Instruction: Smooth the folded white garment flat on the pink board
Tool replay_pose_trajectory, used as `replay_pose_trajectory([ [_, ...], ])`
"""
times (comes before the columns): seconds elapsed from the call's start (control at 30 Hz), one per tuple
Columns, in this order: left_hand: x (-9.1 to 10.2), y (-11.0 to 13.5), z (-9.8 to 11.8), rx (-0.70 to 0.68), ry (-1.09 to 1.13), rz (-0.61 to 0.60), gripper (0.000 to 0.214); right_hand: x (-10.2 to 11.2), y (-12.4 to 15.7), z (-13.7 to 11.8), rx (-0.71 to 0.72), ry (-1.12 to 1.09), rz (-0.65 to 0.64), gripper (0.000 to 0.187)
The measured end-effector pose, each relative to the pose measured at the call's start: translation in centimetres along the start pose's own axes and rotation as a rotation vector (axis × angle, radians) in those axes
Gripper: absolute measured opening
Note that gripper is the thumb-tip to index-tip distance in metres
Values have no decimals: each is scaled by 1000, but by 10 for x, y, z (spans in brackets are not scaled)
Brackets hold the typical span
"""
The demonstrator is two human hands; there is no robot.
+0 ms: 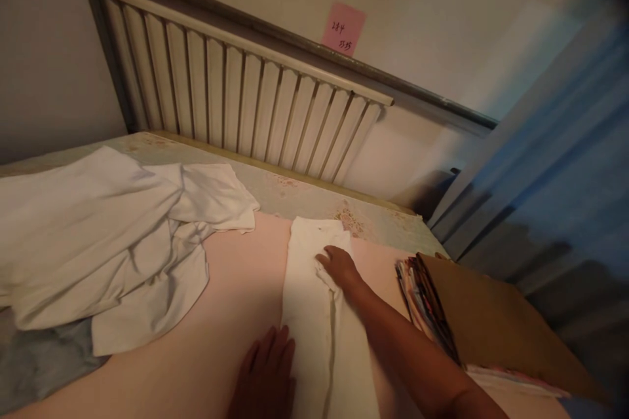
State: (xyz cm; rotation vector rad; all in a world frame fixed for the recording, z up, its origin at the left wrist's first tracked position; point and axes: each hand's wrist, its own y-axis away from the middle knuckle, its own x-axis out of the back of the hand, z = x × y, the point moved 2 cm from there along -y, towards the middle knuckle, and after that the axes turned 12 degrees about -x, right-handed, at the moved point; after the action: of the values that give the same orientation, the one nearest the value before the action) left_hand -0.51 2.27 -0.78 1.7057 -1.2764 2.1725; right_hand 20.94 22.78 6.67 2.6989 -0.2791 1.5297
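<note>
A white garment [308,288] lies folded into a long strip on the pink sheet, with a lengthwise edge running down its middle. My right hand [340,268] reaches across from the right and has its fingers closed on a gathered bit of the cloth near the far end. My left hand [268,373] rests flat at the strip's near left edge, its fingers stretched out and touching the cloth. On the left, a loose heap of white clothes [108,229] lies crumpled, apart from both hands.
Under everything spreads a pink sheet [236,281] over a floral mattress [289,186]. A stack of folded clothes [417,301] sits at right beside a brown cardboard-like panel [501,321]. Beyond are a radiator [246,98] and a blue curtain [555,144]. Grey cloth [54,360] lies lower left.
</note>
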Motion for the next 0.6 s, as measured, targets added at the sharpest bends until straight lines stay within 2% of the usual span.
replay_pose_trajectory([
  [0.17,-1,-1,2,27,11,-11,45,-11,22,-8,34,37,-33,45],
  [0.3,-1,-2,3,38,6,-10,44,-19,39,1,85,27,60,47],
  [0.5,2,-5,3,54,47,-59,43,-2,46,12,-20,-180,179,45],
  [0.6,6,-7,4,42,24,-43,43,0,53,8,77,-205,166,44],
])
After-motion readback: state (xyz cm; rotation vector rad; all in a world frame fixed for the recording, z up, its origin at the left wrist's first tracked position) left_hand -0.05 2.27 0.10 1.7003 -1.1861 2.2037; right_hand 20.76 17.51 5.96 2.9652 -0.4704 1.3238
